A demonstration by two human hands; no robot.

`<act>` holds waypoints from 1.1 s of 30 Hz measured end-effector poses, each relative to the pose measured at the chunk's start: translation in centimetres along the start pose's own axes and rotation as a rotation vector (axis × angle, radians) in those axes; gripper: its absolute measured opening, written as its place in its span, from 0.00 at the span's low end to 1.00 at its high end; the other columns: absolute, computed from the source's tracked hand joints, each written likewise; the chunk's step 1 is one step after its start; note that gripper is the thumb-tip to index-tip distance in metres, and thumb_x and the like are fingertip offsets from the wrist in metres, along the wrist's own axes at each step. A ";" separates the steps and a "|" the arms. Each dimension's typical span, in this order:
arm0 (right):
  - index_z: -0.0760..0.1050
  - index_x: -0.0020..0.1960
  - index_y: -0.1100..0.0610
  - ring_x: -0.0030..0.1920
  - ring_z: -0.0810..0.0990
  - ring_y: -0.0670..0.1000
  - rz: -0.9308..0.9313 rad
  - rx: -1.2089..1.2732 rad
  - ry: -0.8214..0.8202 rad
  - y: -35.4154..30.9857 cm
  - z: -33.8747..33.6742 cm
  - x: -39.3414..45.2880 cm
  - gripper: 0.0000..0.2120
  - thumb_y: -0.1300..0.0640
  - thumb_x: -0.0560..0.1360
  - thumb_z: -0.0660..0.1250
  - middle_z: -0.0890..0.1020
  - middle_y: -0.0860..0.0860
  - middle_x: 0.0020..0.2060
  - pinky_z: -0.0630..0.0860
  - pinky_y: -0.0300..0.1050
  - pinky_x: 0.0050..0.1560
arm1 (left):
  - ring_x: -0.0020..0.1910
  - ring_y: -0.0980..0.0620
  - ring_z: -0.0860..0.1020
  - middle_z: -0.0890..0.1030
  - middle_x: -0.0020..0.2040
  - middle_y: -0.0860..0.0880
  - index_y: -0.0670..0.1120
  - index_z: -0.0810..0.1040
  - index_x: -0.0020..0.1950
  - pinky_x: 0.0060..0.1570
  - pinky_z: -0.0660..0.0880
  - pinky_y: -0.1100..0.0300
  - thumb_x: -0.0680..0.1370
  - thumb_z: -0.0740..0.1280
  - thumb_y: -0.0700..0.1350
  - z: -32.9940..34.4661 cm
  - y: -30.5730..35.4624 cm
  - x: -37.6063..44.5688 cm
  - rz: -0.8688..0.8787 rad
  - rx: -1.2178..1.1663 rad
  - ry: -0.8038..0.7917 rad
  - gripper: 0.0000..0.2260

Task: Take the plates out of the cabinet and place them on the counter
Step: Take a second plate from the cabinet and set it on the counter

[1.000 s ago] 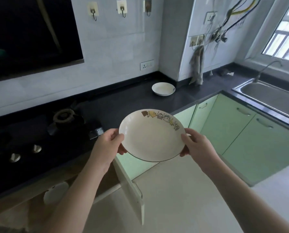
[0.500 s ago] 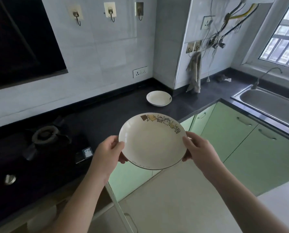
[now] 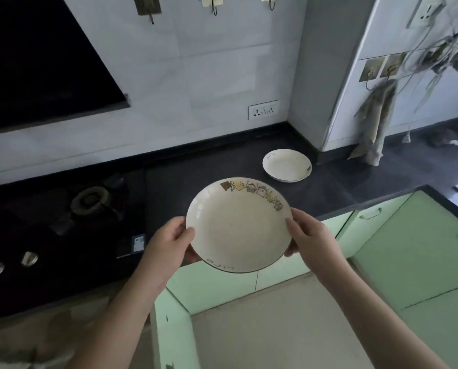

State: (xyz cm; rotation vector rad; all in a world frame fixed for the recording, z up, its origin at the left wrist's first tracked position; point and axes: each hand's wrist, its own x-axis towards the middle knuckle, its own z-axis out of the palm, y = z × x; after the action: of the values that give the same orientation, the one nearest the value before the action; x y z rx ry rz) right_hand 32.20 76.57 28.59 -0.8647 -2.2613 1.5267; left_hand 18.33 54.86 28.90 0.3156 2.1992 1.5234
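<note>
Both hands hold one cream plate (image 3: 238,227) in the air above the near edge of the dark tabletop (image 3: 329,190). The left hand (image 3: 166,243) grips the plate's left rim, thumb lying on the upper face and the fingers curled beneath it. The right hand (image 3: 310,235) grips the right rim the same way, thumb on top, fingers under the plate. Each grip is clamped on the rim. The plate is tilted slightly toward the camera, with a band of small cartoon figures along its far rim and a little dark writing near its near rim.

A second plate (image 3: 287,165), white with a thin dark edge, rests flat on the tabletop farther back and to the right, well apart from the held plate and near the corner where the wall pillar (image 3: 318,75) meets the tabletop.

To the left, a black gas hob (image 3: 62,225) is set into the tabletop, with a burner (image 3: 90,199) and two metal knobs (image 3: 12,263) at its near left. Under the tabletop are pale green cabinet fronts (image 3: 414,251), and a cabinet door (image 3: 169,328) stands open below the left forearm. On the far wall sit a power socket (image 3: 263,110) and small hooks (image 3: 212,2); a cloth (image 3: 374,126) hangs from a hook at the right.
</note>
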 end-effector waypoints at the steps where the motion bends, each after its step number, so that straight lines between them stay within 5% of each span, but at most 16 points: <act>1: 0.78 0.53 0.41 0.29 0.80 0.48 -0.002 -0.001 -0.024 0.2 -0.4 1.1 0.13 0.55 0.81 0.57 0.83 0.53 0.34 0.79 0.50 0.42 | 0.29 0.57 0.80 0.84 0.38 0.53 0.50 0.79 0.51 0.31 0.75 0.64 0.81 0.61 0.41 0.5 0.1 0.4 -0.006 0.007 0.020 0.08; 8: 0.78 0.56 0.47 0.29 0.81 0.47 -0.005 0.006 -0.134 0.8 0.6 7.5 0.12 0.56 0.81 0.58 0.83 0.50 0.35 0.81 0.44 0.36 | 0.35 0.48 0.82 0.84 0.41 0.47 0.49 0.79 0.52 0.36 0.80 0.55 0.81 0.62 0.41 0.6 -0.3 3.6 -0.056 0.103 0.109 0.07; 14: 0.75 0.59 0.44 0.31 0.83 0.49 -0.027 -0.068 -0.247 0.3 5.6 13.3 0.11 0.54 0.81 0.57 0.84 0.46 0.40 0.83 0.47 0.38 | 0.33 0.52 0.83 0.85 0.42 0.51 0.51 0.78 0.56 0.46 0.82 0.48 0.82 0.61 0.44 -2.6 -2.5 8.6 -0.082 0.161 0.175 0.08; 17: 0.73 0.62 0.49 0.32 0.83 0.46 -0.026 -0.137 -0.274 0.0 8.5 16.8 0.11 0.53 0.81 0.58 0.83 0.44 0.42 0.80 0.39 0.36 | 0.37 0.52 0.84 0.85 0.44 0.52 0.51 0.77 0.59 0.46 0.83 0.48 0.82 0.61 0.45 -4.3 -4.0 12.2 -0.076 0.163 0.180 0.08; 25: 0.71 0.64 0.53 0.35 0.84 0.47 0.062 -0.195 -0.284 0.0 15.4 25.3 0.12 0.53 0.81 0.58 0.82 0.46 0.45 0.78 0.37 0.33 | 0.38 0.53 0.84 0.84 0.46 0.52 0.49 0.77 0.60 0.46 0.83 0.51 0.81 0.62 0.45 -7.3 -6.9 21.7 -0.117 0.177 0.206 0.09; 33: 0.69 0.65 0.52 0.38 0.83 0.46 0.208 -0.243 -0.340 2.8 20.9 30.8 0.13 0.53 0.82 0.57 0.80 0.44 0.43 0.74 0.34 0.30 | 0.41 0.54 0.83 0.83 0.55 0.48 0.45 0.69 0.71 0.38 0.78 0.63 0.82 0.63 0.46 -7.4 -11.8 28.8 -0.270 0.326 0.222 0.18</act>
State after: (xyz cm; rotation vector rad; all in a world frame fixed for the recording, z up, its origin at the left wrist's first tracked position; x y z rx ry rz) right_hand -2.10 80.76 14.58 -0.9957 -2.7204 1.6123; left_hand -9.65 56.74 13.56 -0.0566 2.5439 1.1008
